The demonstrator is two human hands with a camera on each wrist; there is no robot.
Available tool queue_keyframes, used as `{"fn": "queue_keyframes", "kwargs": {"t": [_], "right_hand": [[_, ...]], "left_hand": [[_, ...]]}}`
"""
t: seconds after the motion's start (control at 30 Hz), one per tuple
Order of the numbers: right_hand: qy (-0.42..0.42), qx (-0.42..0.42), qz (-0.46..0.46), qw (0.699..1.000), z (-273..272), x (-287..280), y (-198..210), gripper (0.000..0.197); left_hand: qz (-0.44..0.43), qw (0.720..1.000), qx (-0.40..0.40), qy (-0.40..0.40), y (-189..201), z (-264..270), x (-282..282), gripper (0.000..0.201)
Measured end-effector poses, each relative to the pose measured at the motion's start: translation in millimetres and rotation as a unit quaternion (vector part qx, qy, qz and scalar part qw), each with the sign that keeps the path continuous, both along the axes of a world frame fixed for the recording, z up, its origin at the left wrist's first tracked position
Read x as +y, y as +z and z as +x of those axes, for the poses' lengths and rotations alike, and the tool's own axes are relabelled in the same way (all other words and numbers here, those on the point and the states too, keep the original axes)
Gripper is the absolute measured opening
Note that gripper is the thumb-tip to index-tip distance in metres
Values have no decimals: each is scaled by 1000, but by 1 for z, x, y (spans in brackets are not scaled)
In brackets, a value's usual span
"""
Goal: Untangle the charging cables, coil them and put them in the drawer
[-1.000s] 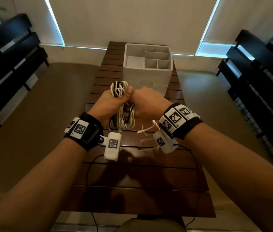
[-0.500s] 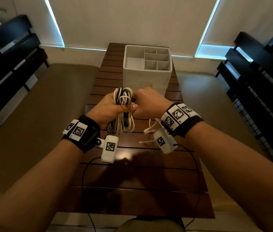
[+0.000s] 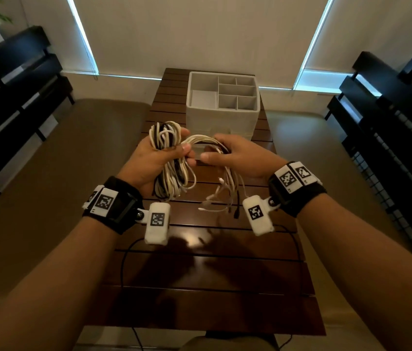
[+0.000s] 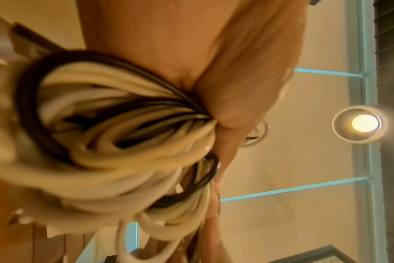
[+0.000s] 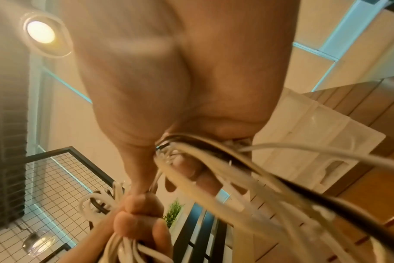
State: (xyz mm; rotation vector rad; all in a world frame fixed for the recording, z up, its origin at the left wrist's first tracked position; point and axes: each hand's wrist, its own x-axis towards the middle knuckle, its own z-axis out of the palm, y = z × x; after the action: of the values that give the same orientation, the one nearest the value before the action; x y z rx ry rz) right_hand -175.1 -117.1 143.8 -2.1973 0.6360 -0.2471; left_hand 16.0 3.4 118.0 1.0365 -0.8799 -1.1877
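A bundle of white and black charging cables hangs between both hands above the wooden table. My left hand grips the looped part of the cables, loops sticking out above and below the fist. My right hand holds the strands that run off to the right; in the right wrist view the cables pass under its curled fingers. Loose plug ends dangle below the right hand. The white divided drawer box stands just beyond the hands, its compartments showing nothing inside.
Black slatted benches flank the narrow table on the left, and a black bench with a wire grid on the right. Thin black wires from the wrist cameras trail over the near tabletop.
The hands, pressed together a second ago, have drawn apart sideways. Strands now stretch between them, and plug ends hang lower under the right hand.
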Motion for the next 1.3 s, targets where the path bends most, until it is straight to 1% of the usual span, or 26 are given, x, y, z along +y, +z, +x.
{"fn": "queue_keyframes", "kwargs": {"t": [0.03,0.1,0.2,0.23,0.3,0.4,0.47,0.53,0.57,0.63,0.67,0.7,0.77,0.83,0.9,0.93,1.0,1.03,1.13,1.2,1.27,1.3], "right_hand": [[1,-7,9,1000,-3,0,-1,26],[-19,-30,35,999,-3,0,-4,17],[-74,-72,82,991,6,2,-2,17],[-86,-89,103,987,12,5,0,15],[-113,-135,150,973,23,14,-1,14],[-144,-203,224,942,37,30,-7,16],[-153,-233,241,930,41,37,-11,16],[-157,-247,259,920,38,38,-13,14],[-154,-246,274,917,35,38,-14,17],[-144,-232,295,916,29,37,-19,30],[-137,-221,289,921,27,39,-22,33],[-133,-210,263,932,25,40,-25,32],[-132,-176,156,963,27,41,-29,25],[-136,-139,39,980,28,40,-30,22],[-117,-106,-29,987,29,40,-28,21],[-93,-93,-55,990,28,40,-27,26],[-39,-71,-131,988,29,43,-26,40],[-20,-54,-157,986,29,46,-25,44],[-17,-15,-137,990,27,45,-26,44],[-26,15,-91,995,22,46,-23,42],[-24,29,-39,999,16,51,-20,62],[-18,27,-27,999,16,51,-20,66]], "left_hand": [[5,1000,12,-10,0,2,1,38],[12,1000,0,-19,-2,0,0,37],[25,998,-50,9,-6,-15,-4,15],[24,997,-72,22,-6,-20,-5,11],[14,994,-97,44,-6,-29,-8,15],[0,994,-88,69,-5,-38,-11,25],[-10,992,-83,90,-4,-41,-12,29],[-2,990,-69,120,-3,-41,-12,30],[6,989,-54,135,-2,-39,-12,29],[19,987,-28,158,1,-32,-12,27],[25,986,-22,163,1,-29,-12,28],[27,986,-21,162,2,-28,-11,28],[15,988,-22,149,2,-31,-10,28],[0,990,-24,139,4,-38,-11,33],[0,990,-45,133,5,-40,-12,51],[6,990,-58,127,5,-40,-11,55],[23,991,-64,114,7,-40,-9,50],[31,991,-57,117,8,-41,-9,45],[52,989,-23,139,9,-46,-8,40],[67,988,-5,142,8,-44,-8,38],[79,987,0,140,8,-40,-9,29],[82,986,0,142,7,-39,-10,23]]}}
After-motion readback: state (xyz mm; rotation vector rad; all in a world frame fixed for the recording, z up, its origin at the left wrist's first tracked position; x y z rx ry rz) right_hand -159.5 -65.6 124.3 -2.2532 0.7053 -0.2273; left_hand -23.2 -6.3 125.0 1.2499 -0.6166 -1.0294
